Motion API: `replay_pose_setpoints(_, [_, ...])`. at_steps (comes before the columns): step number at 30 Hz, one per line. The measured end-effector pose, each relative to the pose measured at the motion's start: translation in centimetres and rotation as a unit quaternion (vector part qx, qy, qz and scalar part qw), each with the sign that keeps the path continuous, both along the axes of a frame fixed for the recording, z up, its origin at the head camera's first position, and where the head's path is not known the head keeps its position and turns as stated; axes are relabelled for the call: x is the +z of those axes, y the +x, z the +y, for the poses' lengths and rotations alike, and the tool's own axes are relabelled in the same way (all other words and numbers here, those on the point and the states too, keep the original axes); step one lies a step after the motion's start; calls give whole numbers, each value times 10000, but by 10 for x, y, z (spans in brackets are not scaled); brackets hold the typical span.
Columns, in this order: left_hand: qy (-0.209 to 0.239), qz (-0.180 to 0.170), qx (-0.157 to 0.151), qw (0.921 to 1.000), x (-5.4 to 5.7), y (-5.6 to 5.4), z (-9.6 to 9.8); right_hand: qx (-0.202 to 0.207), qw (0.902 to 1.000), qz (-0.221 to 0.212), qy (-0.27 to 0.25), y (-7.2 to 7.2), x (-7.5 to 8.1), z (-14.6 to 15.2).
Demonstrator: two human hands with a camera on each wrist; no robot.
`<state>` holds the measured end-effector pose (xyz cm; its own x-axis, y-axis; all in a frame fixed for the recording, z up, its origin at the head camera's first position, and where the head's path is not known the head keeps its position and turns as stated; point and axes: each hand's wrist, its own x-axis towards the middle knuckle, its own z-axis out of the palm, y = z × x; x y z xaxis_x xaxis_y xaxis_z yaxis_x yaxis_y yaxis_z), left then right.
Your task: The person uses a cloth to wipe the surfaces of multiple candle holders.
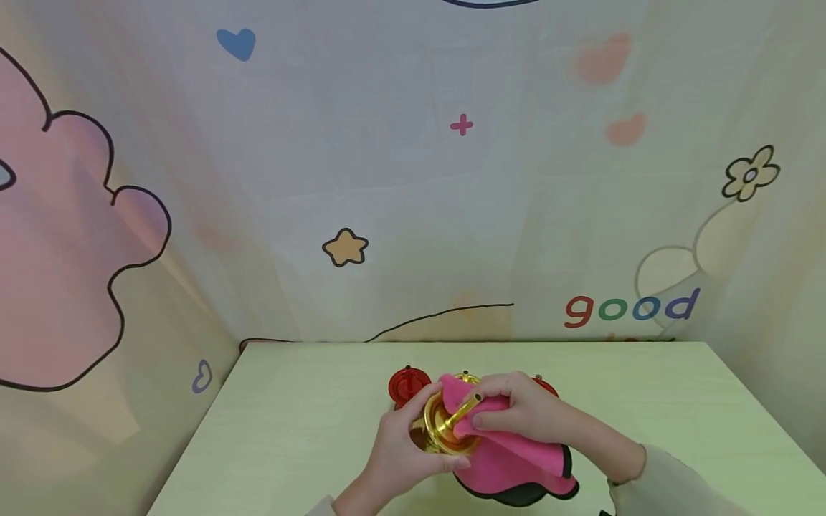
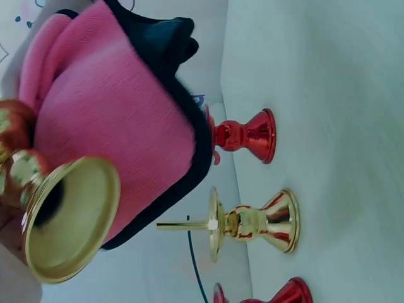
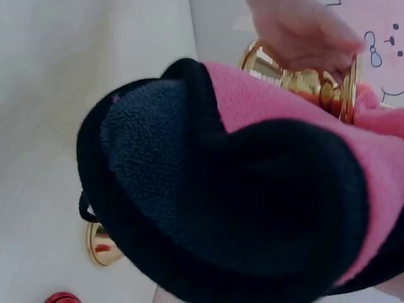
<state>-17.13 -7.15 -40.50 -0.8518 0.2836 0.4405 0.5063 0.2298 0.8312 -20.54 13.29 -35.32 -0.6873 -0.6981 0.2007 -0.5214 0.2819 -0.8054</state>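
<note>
In the head view my left hand (image 1: 401, 453) grips a gold candle holder (image 1: 462, 414) by its body, tilted, its tube pointing up to the right. Its round hollow base (image 2: 95, 205) faces the camera in the left wrist view. My right hand (image 1: 528, 410) pinches a pink cloth (image 1: 506, 466) with black edging and presses it against the holder's dish. The cloth's loose end hangs below, and its dark underside (image 3: 148, 142) fills much of the right wrist view. Part of the dish is hidden behind the cloth.
Behind the hands, a red candle holder (image 1: 406, 388), a gold one (image 2: 278, 222) and another red one (image 1: 546, 385) stand upright in a row on the pale table (image 1: 290, 430). A printed curtain (image 1: 400, 179) hangs behind the table's far edge.
</note>
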Motion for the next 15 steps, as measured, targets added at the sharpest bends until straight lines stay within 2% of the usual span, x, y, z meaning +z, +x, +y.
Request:
replay_pose_setpoints(3, [-214, -376, -9, 9991, 3, -1, -1, 41, 9998, -176, -84, -3, -4, 2])
replay_pose_setpoints(5, [-257, -572, 138, 9979, 4, -1, 0, -189, 9991, -340, -193, -2, -7, 2])
replay_pose_setpoints(9, [155, -658, 359, 9971, 3, 0, 3, -688, 9944, -620, -512, 2, -11, 1])
replay_pose_setpoints(12, [709, -853, 119, 9938, 3, -1, 1, -770, 9922, -755, -630, 6, -11, 0])
replay_pose_setpoints(15, [930, -1193, -450, 9875, 6, -4, -5, -566, 9934, -810, -587, 8, -9, 1])
